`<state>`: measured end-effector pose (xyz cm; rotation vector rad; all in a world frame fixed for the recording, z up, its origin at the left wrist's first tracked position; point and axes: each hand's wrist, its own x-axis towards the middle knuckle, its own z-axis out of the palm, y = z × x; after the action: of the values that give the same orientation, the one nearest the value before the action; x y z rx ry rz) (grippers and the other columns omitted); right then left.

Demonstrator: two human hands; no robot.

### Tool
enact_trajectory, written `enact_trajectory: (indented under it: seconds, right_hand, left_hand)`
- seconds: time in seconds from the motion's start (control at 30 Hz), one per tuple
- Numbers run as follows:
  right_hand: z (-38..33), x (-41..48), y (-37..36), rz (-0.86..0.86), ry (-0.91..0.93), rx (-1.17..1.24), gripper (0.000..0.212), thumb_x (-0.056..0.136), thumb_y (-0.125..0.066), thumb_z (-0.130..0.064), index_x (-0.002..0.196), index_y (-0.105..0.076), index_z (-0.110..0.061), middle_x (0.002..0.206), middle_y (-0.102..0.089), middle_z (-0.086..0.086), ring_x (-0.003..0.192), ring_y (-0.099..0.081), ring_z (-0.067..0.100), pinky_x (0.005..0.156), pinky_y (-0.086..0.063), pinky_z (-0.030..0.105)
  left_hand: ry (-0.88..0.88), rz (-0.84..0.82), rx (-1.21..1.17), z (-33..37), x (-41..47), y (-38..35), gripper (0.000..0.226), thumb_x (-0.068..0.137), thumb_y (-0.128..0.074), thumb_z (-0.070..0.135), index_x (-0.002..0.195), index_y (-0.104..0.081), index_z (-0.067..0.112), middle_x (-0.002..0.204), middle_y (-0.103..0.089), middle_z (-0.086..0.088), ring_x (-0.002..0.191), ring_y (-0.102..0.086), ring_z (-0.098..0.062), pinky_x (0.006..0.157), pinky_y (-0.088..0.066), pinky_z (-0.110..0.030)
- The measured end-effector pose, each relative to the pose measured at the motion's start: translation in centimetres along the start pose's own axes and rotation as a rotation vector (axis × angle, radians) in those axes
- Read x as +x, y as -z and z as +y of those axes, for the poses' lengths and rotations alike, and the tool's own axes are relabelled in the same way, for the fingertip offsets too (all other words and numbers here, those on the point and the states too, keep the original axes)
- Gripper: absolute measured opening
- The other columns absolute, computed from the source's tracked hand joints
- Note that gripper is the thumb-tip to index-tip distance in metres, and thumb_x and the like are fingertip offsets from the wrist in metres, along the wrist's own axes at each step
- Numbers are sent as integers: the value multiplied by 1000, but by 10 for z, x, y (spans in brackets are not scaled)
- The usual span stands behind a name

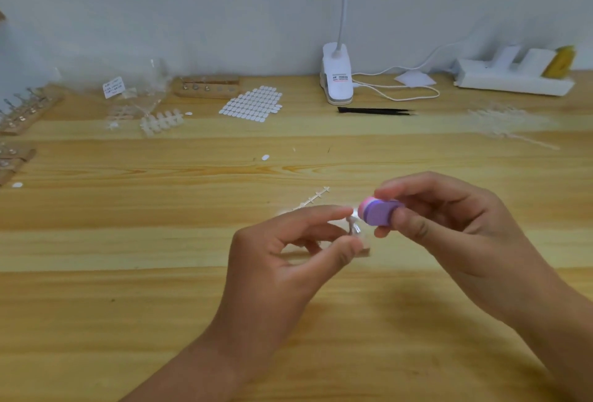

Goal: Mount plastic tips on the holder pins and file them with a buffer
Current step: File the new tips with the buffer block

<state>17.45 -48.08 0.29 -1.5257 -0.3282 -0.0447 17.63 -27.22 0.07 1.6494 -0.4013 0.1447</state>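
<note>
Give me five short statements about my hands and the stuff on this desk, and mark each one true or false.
1. The right hand grips a purple buffer. True.
2. The left hand holds nothing. False: it pinches a holder pin.
3. The black tweezers lie in front of the clip lamp. True.
4. The sheet of white oval stickers lies to the right of the lamp. False: it lies to its left.
5. The buffer rests on the table. False: it is held above it.
</note>
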Motion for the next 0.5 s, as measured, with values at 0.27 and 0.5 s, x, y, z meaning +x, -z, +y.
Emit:
enact_trajectory:
  seconds: [0.27,0.5]
  right_hand:
    - [1,-1,-15,64,57,-5,26,81,-77,-38,104,-78,-25,95,-76,8,76,-72,18,78,-57,23]
    - [3,-3,-23,140,157,-185,26,82,-74,-16,107,-73,-12,102,-76,2,95,-74,23,88,-57,24]
  left_hand:
    - [-12,-46,-46,0,-3,-1,37,82,-76,14,112,-71,37,86,-76,16,82,-72,-2,76,-52,-12]
    - [20,-49,-43,-3,-4,1,33,86,-74,22,114,-70,39,88,-76,14,83,-71,-1,78,-50,-12]
